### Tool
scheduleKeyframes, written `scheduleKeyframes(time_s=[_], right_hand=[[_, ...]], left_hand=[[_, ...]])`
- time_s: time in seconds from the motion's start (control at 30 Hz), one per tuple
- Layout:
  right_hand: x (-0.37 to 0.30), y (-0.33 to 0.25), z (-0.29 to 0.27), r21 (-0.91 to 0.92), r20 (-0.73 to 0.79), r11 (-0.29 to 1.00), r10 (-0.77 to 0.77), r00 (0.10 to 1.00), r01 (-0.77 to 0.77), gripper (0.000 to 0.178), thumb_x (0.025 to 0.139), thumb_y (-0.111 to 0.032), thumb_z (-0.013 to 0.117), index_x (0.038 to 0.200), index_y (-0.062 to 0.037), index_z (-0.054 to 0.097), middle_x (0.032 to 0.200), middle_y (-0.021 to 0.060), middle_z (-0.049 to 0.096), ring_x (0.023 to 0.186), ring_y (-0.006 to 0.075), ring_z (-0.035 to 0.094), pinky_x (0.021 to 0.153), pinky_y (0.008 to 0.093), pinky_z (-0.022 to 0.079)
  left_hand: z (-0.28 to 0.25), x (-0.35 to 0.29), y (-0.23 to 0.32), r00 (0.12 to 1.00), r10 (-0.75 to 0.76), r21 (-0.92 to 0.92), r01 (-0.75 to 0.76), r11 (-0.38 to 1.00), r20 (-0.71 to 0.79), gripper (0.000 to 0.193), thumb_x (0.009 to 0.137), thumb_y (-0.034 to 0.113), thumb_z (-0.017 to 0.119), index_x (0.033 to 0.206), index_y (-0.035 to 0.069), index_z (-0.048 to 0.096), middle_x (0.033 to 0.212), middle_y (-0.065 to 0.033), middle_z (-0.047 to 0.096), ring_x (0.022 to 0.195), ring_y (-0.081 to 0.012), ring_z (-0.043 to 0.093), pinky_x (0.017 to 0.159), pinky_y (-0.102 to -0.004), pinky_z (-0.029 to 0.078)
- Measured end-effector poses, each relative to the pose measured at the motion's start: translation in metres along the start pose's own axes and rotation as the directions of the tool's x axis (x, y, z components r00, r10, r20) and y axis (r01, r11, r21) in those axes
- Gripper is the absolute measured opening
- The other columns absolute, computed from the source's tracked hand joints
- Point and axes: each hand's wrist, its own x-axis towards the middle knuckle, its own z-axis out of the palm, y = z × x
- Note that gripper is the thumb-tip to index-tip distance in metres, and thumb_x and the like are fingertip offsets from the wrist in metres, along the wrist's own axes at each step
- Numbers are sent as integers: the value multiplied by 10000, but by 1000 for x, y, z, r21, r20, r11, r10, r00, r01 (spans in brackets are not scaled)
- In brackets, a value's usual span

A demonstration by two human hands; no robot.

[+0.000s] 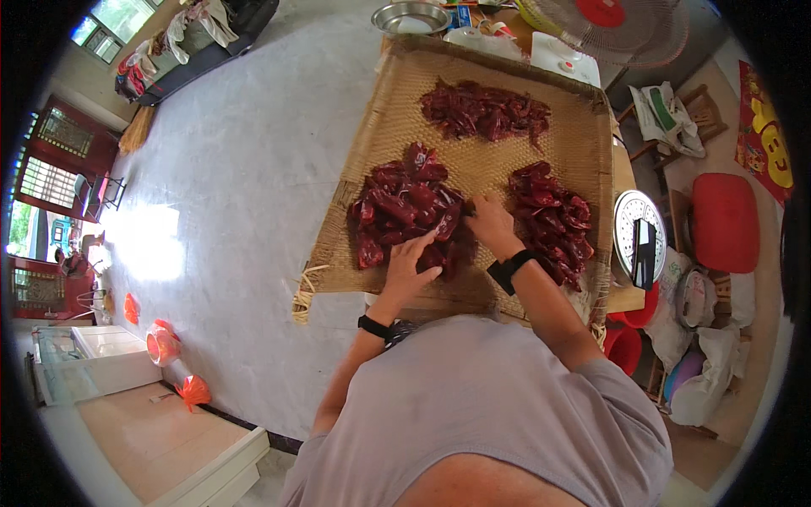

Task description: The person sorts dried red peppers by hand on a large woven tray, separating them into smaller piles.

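Note:
A heap of glossy dark-red dried chili peppers (399,203) lies at the left of a woven bamboo mat (372,110). My left hand (410,272) lies against the near side of this heap, its fingers stretched over the peppers and its thumb apart. At the heap's right edge, my right hand (492,225) has its fingers bent in together; their tips are partly hidden against the peppers. A second pepper heap (553,215) sits just right of my right hand. Farther back lies a third, flatter heap of thinner, shrivelled-looking peppers (486,111).
Beyond the mat stand a metal bowl (411,19) and a wire-caged fan (612,25). At the mat's right are a round perforated steel tray (629,237) with a black phone-like object (644,253) and red buckets (623,348). Grey floor (253,169) stretches left.

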Motion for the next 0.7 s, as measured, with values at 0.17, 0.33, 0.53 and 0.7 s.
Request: scheduleKeyframes(time_s=[0.17, 0.33, 0.53, 0.7], right_hand=[[2, 1, 3, 53, -28, 998, -17, 999, 19, 309, 841, -242, 651, 1075, -60, 562, 1070, 147, 581, 926, 368, 585, 758, 478, 471], [-11, 22, -33, 100, -260, 995, 38, 965, -12, 227, 881, -225, 625, 1044, -76, 570, 956, 116, 630, 798, 330, 593, 675, 469, 468], [-21, 55, -62, 2, -515, 978, 181, 838, -209, 201, 892, -198, 629, 1057, -102, 564, 1116, 117, 577, 771, 298, 596, 629, 441, 493], [-18, 49, -7, 25, -310, 950, -290, 906, 313, 445, 838, -51, 540, 1277, -120, 517, 1272, 136, 515, 1091, 346, 548, 854, 422, 488]], left_hand=[[2, -3, -7, 997, 81, 111, -78, 991, -20, 556, 769, 243, 697, 1297, 149, 552, 1310, -60, 507, 1205, -259, 425, 1056, -386, 272], [1, -4, -15, 994, 109, 108, -105, 989, -29, 539, 773, 251, 693, 1284, 145, 559, 1319, -57, 506, 1208, -253, 427, 1057, -382, 274], [0, -4, -9, 999, 46, 99, -44, 994, -12, 537, 770, 266, 697, 1276, 143, 564, 1328, -56, 508, 1228, -245, 416, 1061, -381, 277], [2, 1, -12, 996, 84, 109, -83, 991, 1, 535, 767, 268, 703, 1270, 141, 572, 1327, -56, 512, 1220, -254, 421, 1055, -381, 291]])
